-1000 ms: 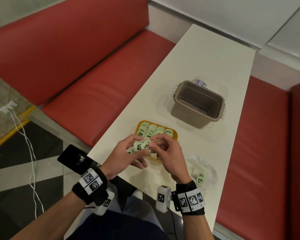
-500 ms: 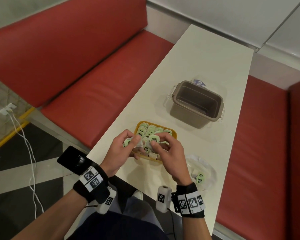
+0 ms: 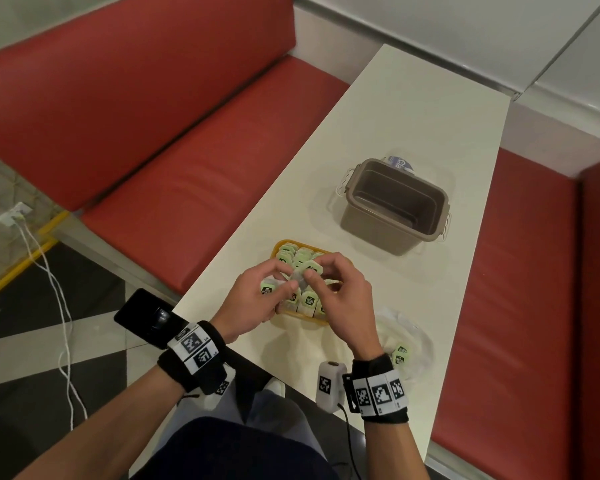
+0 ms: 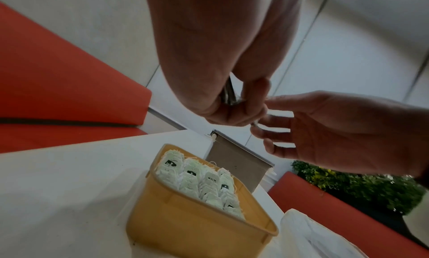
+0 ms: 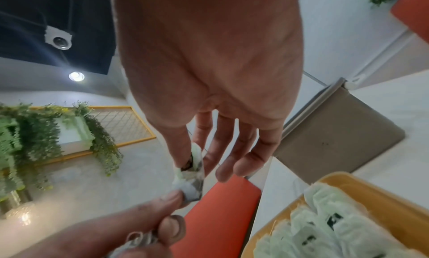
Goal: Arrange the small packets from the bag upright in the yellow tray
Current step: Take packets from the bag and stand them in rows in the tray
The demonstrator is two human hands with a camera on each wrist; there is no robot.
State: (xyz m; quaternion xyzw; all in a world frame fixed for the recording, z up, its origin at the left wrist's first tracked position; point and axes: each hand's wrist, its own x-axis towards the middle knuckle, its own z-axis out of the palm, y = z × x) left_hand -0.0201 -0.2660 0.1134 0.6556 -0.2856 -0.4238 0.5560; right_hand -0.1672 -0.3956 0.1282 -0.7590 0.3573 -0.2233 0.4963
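- Since half a second ago, both hands have been raised slightly above the yellow tray [image 3: 278,246].
- One packet [image 5: 190,177] is pinched by the right hand [image 3: 340,292], long axis roughly vertical.
- Several packets are clutched in the left hand [image 3: 253,299].
- Rows of packets [image 4: 204,181] stand upright in the tray; a few remain in the bag [image 3: 413,341].

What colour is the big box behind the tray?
Greyish brown; the open plastic box shows best in the head view.
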